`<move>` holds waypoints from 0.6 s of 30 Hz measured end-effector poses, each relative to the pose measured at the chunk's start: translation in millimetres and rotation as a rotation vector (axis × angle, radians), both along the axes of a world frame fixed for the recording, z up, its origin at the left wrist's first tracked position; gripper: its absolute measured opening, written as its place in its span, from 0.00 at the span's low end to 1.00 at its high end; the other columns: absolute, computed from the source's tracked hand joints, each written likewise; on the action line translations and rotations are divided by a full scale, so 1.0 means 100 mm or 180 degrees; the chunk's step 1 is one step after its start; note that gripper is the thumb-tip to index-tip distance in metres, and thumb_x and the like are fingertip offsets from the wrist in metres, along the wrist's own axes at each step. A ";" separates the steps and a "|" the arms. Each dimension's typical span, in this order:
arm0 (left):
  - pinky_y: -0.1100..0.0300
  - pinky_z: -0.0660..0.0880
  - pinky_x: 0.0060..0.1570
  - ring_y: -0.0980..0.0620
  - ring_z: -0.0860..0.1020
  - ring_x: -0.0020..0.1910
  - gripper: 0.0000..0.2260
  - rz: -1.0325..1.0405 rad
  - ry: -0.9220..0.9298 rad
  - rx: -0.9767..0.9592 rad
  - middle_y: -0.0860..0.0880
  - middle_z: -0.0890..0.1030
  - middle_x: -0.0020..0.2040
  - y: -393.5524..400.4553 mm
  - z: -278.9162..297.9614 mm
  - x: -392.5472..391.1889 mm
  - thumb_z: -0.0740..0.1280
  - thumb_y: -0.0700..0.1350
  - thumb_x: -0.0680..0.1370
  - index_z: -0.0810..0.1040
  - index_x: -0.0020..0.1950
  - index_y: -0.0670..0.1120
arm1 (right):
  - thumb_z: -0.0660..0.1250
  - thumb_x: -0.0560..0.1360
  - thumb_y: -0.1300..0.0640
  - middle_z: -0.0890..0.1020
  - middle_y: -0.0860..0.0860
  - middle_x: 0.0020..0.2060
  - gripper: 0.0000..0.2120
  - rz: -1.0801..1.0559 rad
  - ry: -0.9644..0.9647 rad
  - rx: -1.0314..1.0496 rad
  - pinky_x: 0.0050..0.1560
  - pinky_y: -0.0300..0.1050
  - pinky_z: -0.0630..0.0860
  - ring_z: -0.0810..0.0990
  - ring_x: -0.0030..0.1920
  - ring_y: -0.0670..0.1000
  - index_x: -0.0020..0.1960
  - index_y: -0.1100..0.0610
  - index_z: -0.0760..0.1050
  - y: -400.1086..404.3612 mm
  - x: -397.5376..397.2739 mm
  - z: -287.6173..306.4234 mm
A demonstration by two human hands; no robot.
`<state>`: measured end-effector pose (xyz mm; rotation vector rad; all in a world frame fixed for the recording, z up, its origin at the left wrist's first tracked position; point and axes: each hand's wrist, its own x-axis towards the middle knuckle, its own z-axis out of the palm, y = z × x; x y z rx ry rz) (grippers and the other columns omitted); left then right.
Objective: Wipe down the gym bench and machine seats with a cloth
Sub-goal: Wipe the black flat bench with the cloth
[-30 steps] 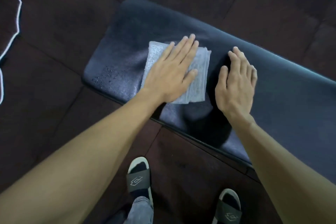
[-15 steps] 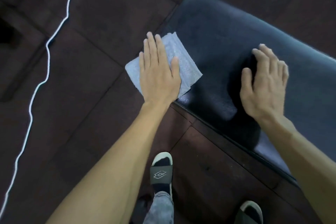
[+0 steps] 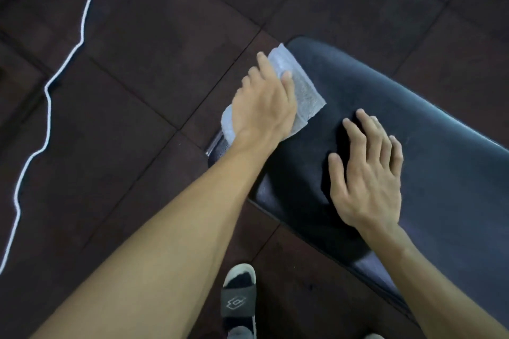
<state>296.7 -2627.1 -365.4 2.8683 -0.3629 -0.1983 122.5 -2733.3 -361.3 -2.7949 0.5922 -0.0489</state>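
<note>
A dark padded gym bench (image 3: 413,124) runs from the centre to the right edge. A light grey folded cloth (image 3: 303,91) lies draped over its left end. My left hand (image 3: 264,102) is on the cloth, its fingers bent down over the end edge and its thumb on top, pressing the cloth against the pad. My right hand (image 3: 369,170) rests flat on the bench top beside it, with fingers spread and nothing held.
Dark rubber floor tiles (image 3: 165,36) surround the bench. A white cord (image 3: 46,102) trails across the floor at the left. My sandalled left foot (image 3: 238,300) stands near the bench's front edge.
My left hand slid the cloth leftward across the pad to the bench's end, and its fingers now bend over that edge. My right hand stayed flat on the pad.
</note>
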 end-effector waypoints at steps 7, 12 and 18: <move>0.47 0.54 0.81 0.41 0.54 0.83 0.29 -0.1197 -0.0512 0.0294 0.37 0.56 0.83 -0.50 -0.01 0.20 0.44 0.52 0.86 0.52 0.83 0.36 | 0.57 0.81 0.49 0.59 0.51 0.81 0.27 0.0044 -0.0116 0.0183 0.81 0.58 0.50 0.56 0.82 0.54 0.78 0.55 0.62 -0.05 -0.03 0.00; 0.48 0.48 0.82 0.44 0.48 0.84 0.30 -0.1676 -0.0355 0.0084 0.39 0.49 0.84 0.25 0.01 -0.60 0.49 0.53 0.87 0.48 0.84 0.38 | 0.58 0.80 0.53 0.64 0.52 0.79 0.27 0.0065 -0.0446 0.0631 0.80 0.58 0.53 0.59 0.81 0.53 0.78 0.58 0.63 -0.05 -0.08 0.03; 0.49 0.47 0.82 0.46 0.47 0.84 0.30 -0.0719 -0.0329 0.0140 0.41 0.47 0.85 0.36 0.01 -0.89 0.47 0.54 0.86 0.48 0.84 0.39 | 0.59 0.82 0.56 0.69 0.51 0.76 0.23 0.0005 -0.0964 0.1375 0.80 0.57 0.53 0.62 0.79 0.51 0.76 0.59 0.66 -0.16 -0.18 0.03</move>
